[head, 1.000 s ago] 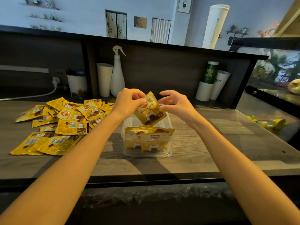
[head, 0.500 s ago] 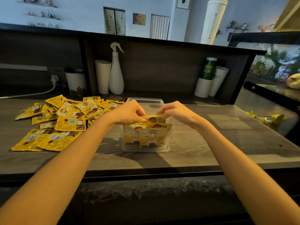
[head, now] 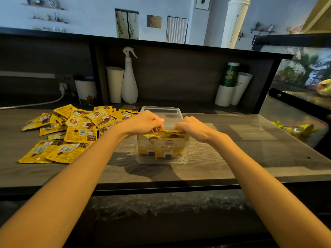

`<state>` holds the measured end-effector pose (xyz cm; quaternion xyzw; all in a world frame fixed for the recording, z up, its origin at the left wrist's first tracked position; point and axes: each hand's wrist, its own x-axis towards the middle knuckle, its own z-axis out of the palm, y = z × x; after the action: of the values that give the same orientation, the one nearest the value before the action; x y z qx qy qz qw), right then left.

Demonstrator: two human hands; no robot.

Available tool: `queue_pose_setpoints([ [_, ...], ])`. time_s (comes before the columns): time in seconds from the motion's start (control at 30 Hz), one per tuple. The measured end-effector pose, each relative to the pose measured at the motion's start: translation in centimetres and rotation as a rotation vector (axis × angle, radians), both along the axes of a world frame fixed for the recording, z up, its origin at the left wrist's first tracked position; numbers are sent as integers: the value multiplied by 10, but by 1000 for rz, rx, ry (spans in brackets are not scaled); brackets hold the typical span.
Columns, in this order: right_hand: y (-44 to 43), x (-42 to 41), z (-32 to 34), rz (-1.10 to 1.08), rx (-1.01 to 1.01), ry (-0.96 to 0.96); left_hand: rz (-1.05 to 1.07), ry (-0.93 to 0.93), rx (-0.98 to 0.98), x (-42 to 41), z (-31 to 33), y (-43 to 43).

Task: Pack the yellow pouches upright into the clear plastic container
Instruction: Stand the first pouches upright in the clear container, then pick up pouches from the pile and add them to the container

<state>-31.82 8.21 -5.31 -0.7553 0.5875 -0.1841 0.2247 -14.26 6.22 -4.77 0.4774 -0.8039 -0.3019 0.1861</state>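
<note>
While both hands' fingers pinch a yellow pouch in the clear container, pouch lettering stays unreadable.

Dim warm light, soft shadows, wide-angle bending at edges.

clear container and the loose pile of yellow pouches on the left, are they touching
Cannot tell. In the head view the left hand and forearm cover the space between the clear container and the nearest pouches of the loose pile.
</note>
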Motion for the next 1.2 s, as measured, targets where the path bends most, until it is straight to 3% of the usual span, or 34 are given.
queue_pose_setpoints([
  [0.33, -1, 14, 11, -57, -64, -4, 92, 97, 10, 5, 8, 2],
  [0.4, -4, 24, 16, -78, -172, 22, 167, 121, -20, 13, 12, 1],
  [0.5, -12, 50, 21, -78, -377, 109, 331, -1, -186, 38, 15, 0],
  [0.67, -17, 128, 19, 84, -462, 159, 651, -265, -343, 112, -1, 5],
  [0.8, -17, 194, 0, 224, -403, 210, 779, -391, -210, 167, -29, 16],
  [1.0, -34, 234, -49, 287, -203, 349, 772, -454, 75, 205, -57, 31],
  [1.2, -51, 245, -63, 250, -108, 341, 691, -318, -93, 209, -67, 25],
])
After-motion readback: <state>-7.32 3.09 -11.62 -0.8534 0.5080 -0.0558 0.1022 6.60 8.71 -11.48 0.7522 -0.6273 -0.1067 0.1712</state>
